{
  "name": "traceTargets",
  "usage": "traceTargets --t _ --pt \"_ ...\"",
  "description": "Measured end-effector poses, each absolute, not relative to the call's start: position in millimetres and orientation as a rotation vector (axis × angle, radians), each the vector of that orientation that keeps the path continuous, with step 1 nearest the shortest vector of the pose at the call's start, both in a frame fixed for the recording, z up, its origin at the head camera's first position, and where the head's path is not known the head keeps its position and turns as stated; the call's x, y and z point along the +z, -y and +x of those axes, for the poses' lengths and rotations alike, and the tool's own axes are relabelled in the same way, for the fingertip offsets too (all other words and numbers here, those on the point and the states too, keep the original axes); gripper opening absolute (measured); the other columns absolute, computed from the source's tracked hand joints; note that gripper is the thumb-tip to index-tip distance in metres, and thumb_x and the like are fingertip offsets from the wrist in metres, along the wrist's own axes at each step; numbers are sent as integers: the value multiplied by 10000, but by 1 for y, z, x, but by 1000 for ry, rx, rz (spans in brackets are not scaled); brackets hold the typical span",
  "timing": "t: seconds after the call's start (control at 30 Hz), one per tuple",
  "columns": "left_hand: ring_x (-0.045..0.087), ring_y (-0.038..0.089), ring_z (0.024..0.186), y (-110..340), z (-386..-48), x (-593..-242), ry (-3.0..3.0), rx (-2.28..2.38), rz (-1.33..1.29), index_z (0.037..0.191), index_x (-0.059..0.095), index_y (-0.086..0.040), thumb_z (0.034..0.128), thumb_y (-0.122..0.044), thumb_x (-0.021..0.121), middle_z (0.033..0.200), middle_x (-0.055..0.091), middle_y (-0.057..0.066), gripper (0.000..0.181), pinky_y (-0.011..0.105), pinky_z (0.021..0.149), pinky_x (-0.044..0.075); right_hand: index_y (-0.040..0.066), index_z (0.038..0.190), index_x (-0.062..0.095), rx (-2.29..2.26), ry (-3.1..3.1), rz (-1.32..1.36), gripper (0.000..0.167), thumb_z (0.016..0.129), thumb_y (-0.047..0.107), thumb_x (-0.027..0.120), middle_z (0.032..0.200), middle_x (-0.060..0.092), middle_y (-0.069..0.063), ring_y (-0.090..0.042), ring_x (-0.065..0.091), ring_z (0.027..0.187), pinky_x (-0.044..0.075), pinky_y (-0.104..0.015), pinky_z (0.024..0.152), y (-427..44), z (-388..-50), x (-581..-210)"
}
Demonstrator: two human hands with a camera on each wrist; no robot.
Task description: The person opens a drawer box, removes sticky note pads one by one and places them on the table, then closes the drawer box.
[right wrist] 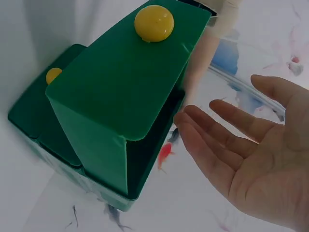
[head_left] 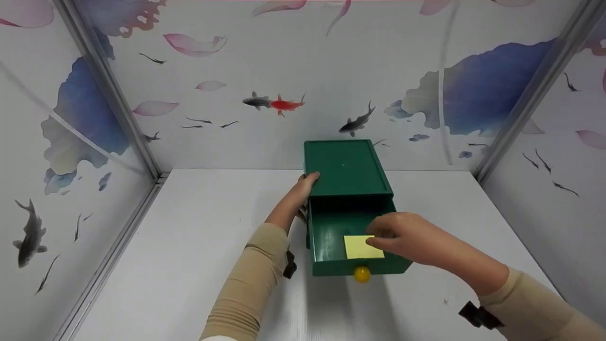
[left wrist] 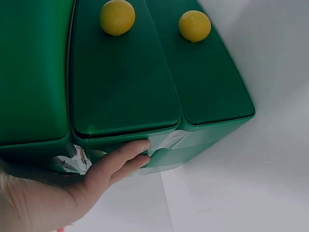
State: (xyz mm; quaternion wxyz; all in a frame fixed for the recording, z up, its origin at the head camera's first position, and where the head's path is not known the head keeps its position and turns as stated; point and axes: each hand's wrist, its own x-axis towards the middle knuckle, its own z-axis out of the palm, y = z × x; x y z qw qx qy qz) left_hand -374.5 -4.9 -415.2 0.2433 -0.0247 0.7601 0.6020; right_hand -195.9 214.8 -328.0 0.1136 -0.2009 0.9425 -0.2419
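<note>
My left hand (head_left: 300, 195): straight-fingered, braced against the green drawer cabinet (head_left: 345, 166); my right hand (head_left: 410, 235): loose, empty, over the pulled-out top drawer (head_left: 327, 239); yellow sticky note (head_left: 356, 247): inside, near the front, thin, wanting a light touch and steady cabinet

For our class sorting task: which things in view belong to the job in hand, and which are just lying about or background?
Job in hand:
green cabinet
open top drawer
yellow paper, inside it
left hand, touching the cabinet
right hand, over the drawer

Background only:
white tabletop
fish-patterned wall
metal posts
</note>
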Motion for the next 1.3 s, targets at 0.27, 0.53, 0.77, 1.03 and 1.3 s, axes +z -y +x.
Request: traceTargets --t 0.27,0.53,0.77,1.03,1.3 --pt "341 568 1273 9 -375 -416 -2078 1643 -71 1586 65 -243 934 -635 388 1517 234 276 827 688 930 384 48 1185 664 -590 -2672 -484 385 960 355 606 1125 666 -65 -238 606 987 509 -489 880 -209 -230 -346" --pt "298 595 1290 8 -375 -419 -2065 1660 -62 1587 45 -245 933 -633 393 1540 188 278 836 700 933 371 25 1274 602 -453 -2598 -399 470 953 368 604 1200 624 -91 -243 576 1018 477 -495 931 -207 -247 -356" --pt "315 580 1288 5 -373 -418 -2081 1667 -51 1586 61 -237 935 -636 395 1528 214 281 834 687 952 365 33 1266 603 -422 -2564 -372 469 953 381 604 1153 624 -66 -234 561 989 475 -495 926 -206 -252 -358" --pt "316 573 1290 6 -372 -416 -2073 1673 -41 1587 47 -244 933 -642 397 1535 206 273 842 694 937 372 46 1240 620 -402 -2580 -400 455 945 392 611 1128 630 -54 -232 556 967 474 -499 921 -206 -253 -362" --pt "329 567 1285 6 -372 -416 -2061 1669 -30 1586 43 -247 937 -640 396 1528 216 273 836 696 929 378 66 1168 665 -412 -2627 -443 371 946 361 624 1055 611 -29 -203 533 905 498 -438 852 -208 -252 -365"
